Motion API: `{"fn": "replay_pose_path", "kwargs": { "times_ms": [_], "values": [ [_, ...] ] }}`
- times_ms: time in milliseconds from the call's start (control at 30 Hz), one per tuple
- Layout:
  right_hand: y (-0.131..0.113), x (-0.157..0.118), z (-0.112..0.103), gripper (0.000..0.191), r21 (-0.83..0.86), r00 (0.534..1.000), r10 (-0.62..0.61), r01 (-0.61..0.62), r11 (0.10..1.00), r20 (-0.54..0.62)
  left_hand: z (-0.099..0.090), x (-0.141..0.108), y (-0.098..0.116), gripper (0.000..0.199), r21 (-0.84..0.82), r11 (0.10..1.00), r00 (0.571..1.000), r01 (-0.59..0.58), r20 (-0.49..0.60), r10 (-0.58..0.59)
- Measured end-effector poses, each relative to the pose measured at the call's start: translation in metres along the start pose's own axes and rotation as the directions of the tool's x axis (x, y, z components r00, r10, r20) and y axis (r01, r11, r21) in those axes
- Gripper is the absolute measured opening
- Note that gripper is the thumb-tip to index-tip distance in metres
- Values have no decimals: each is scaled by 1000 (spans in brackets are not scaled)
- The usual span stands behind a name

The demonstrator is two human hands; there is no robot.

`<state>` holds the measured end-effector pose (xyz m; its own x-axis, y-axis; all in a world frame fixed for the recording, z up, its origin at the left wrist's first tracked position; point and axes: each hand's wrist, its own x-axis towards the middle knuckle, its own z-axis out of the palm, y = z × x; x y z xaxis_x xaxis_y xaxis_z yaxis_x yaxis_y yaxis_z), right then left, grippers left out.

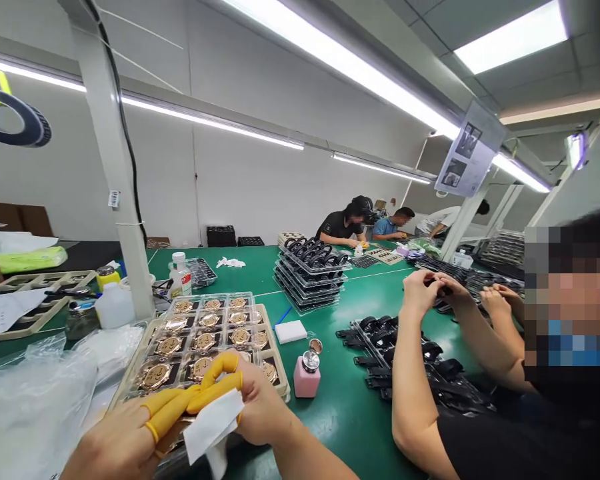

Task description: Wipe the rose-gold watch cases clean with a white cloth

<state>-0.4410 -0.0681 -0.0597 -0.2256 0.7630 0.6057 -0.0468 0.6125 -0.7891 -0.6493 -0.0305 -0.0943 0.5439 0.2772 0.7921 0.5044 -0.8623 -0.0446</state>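
Above the front edge of a clear plastic tray of round, gold-coloured, watch-like pieces [205,342], the left hand [117,433] and right hand [257,393] are meeting, yellow rubber covers stretching over several fingers. The right hand is holding a folded white cloth [214,425], which is hanging below its fingers; the left is keeping its fingers close together, though whether it is gripping anything cannot be told. The clear tray is sitting on a beige tray [275,352] on the green table [345,427]. Just to the right, a pink bottle with a metal top [307,377] is standing upright near a white rectangular block [291,331]. Behind, a white bottle [181,277] is showing a red-and-white label, its writing too small to read. A white barcode tag [114,199] is sticking to the post [111,153], and a printed sheet with dark photographs [464,157] is hanging overhead, its text illegible.
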Motion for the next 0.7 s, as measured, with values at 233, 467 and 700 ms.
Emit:
{"fn": "replay_pose_path", "kwargs": {
  "times_ms": [233, 467, 700],
  "values": [
    [-1, -8, 14, 28, -191, 977, 137, -168, 967, -164, -12, 23, 26, 39, 72, 997, 999, -11, 36, 9],
    [-11, -7, -3, 25, -167, 982, 154, -134, 977, 112, -24, 35, 23, 33, -45, 993, 989, -108, 93, 112],
    [-26, -12, 1, 33, -200, 982, 188, -180, 963, 20, -20, 35, 27, 33, -46, 995, 992, -93, 82, 97]
  ]
}}
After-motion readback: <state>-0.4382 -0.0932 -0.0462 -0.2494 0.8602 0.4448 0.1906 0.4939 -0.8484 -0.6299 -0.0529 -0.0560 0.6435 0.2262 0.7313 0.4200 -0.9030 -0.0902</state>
